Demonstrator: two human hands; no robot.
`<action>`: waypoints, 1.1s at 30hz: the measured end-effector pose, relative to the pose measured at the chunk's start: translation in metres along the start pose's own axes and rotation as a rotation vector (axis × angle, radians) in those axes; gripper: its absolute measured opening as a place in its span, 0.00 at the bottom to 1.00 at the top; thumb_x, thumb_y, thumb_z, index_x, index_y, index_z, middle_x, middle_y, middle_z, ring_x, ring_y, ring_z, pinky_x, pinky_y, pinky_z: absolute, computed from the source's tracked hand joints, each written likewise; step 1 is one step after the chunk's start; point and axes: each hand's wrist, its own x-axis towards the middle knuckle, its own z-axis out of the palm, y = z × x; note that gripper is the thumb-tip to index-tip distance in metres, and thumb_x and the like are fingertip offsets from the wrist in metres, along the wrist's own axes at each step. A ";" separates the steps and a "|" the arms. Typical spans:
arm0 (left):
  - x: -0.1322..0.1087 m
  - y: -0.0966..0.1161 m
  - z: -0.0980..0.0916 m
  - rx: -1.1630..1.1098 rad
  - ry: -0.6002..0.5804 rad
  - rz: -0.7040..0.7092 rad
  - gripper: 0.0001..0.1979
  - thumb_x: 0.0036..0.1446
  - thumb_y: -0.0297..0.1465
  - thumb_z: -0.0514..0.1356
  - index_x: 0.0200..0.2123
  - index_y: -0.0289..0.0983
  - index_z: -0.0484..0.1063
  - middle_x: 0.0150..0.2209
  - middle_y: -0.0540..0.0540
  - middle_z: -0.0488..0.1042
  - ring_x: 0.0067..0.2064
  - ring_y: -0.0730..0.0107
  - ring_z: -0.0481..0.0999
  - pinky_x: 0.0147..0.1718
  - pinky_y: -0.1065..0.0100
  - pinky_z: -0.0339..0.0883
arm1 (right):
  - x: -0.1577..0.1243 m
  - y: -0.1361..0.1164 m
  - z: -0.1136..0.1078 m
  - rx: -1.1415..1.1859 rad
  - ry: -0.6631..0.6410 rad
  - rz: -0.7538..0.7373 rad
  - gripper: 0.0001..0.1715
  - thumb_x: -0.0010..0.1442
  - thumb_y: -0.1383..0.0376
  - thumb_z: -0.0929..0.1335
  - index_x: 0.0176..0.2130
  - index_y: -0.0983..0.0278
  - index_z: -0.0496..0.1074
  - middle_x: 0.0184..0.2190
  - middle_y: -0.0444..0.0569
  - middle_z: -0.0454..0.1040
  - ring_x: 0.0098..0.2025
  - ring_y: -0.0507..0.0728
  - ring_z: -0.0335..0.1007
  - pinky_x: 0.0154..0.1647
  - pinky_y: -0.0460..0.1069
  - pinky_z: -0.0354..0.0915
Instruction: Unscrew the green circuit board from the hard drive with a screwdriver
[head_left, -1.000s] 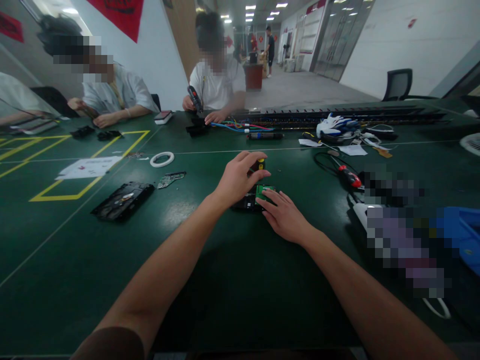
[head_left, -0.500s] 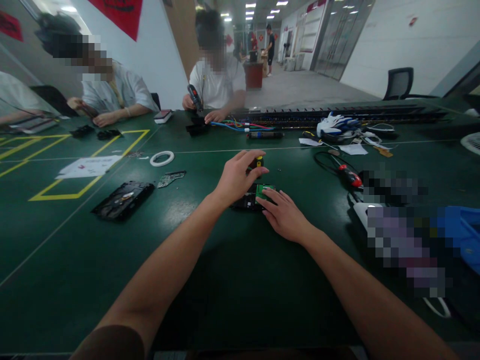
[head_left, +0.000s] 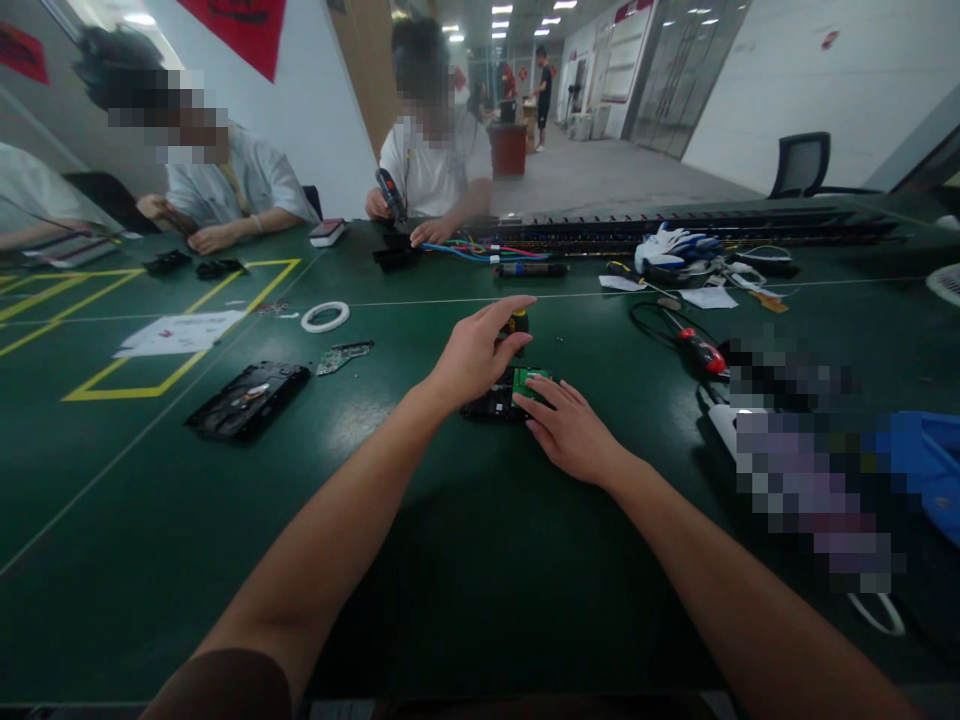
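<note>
My left hand [head_left: 480,345] has its thumb and fingers around the yellow-and-black handle of a stubby screwdriver [head_left: 519,320], which stands upright over a small black device. Most of the handle and the tip are hidden by the hand. The black device [head_left: 491,402] lies flat on the table and carries a green circuit board [head_left: 532,377]. From the right, my right hand [head_left: 574,430] rests its spread fingertips on the board and the device's near edge.
On the green table [head_left: 465,600], a black casing [head_left: 251,400], a circuit board piece [head_left: 343,357] and a white tape roll [head_left: 325,317] lie left. A red-black screwdriver [head_left: 703,352] and blue basket [head_left: 930,470] are right. Co-workers sit opposite, one holding a power tool [head_left: 390,195].
The fingers of my left hand have straightened slightly at the screwdriver handle. My right hand stays on the board, and the device has not visibly shifted.
</note>
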 end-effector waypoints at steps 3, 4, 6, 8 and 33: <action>0.001 0.000 -0.003 -0.089 -0.065 0.000 0.21 0.68 0.23 0.59 0.62 0.41 0.67 0.54 0.42 0.79 0.51 0.63 0.81 0.53 0.59 0.76 | 0.000 0.000 -0.001 0.002 -0.004 -0.001 0.27 0.73 0.63 0.62 0.68 0.58 0.67 0.72 0.57 0.62 0.74 0.67 0.54 0.74 0.70 0.51; 0.001 0.000 -0.004 -0.121 -0.089 0.012 0.21 0.68 0.22 0.57 0.62 0.40 0.68 0.55 0.41 0.78 0.52 0.63 0.81 0.54 0.59 0.76 | 0.000 -0.001 -0.001 0.000 -0.006 -0.001 0.27 0.74 0.63 0.62 0.68 0.58 0.67 0.72 0.57 0.62 0.74 0.67 0.55 0.74 0.70 0.51; 0.002 0.001 -0.006 -0.156 -0.125 0.045 0.22 0.67 0.20 0.55 0.61 0.40 0.68 0.57 0.42 0.77 0.54 0.63 0.80 0.56 0.58 0.74 | 0.001 -0.001 -0.002 -0.005 -0.005 0.001 0.27 0.74 0.63 0.62 0.68 0.59 0.68 0.72 0.57 0.62 0.74 0.66 0.55 0.74 0.70 0.51; 0.002 0.002 -0.007 -0.139 -0.127 0.074 0.22 0.67 0.19 0.54 0.61 0.41 0.69 0.58 0.42 0.77 0.56 0.64 0.79 0.58 0.58 0.73 | 0.001 -0.002 -0.002 -0.008 -0.006 0.006 0.27 0.73 0.64 0.62 0.68 0.59 0.68 0.71 0.57 0.62 0.74 0.66 0.56 0.74 0.70 0.51; 0.002 0.014 -0.009 0.018 -0.012 0.162 0.18 0.70 0.22 0.55 0.59 0.38 0.73 0.54 0.42 0.77 0.56 0.64 0.76 0.57 0.59 0.72 | 0.001 0.000 0.001 -0.010 -0.010 0.009 0.27 0.74 0.63 0.62 0.68 0.59 0.67 0.71 0.57 0.62 0.74 0.66 0.54 0.74 0.69 0.51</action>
